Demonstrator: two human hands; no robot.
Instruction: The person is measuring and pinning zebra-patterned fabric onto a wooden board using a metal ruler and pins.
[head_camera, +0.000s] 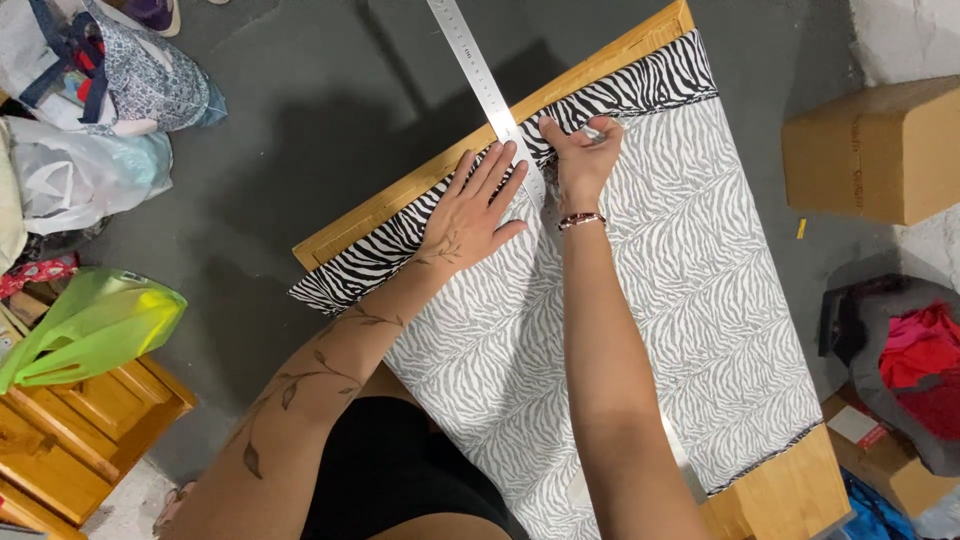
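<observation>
The left hand (470, 210) lies flat, fingers spread, pinning the steel ruler (490, 95) across the zebra-print fabric (660, 260) at the wooden worktop's (400, 200) far edge. The right hand (580, 160), fingers pinched on a small marking tool (592, 131), works beside it. Keep firm ruler pressure and guide the tool against its edge; cardboard box (870, 150) and bags (90, 100) flank the grey floor (300, 110).

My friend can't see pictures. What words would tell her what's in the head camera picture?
Seen from above, a person's left hand presses a long metal ruler flat on zebra-striped fabric spread over a wooden table, while the right hand pinches a small object at the ruler's edge. Bags and a cardboard box sit on the grey floor.
</observation>
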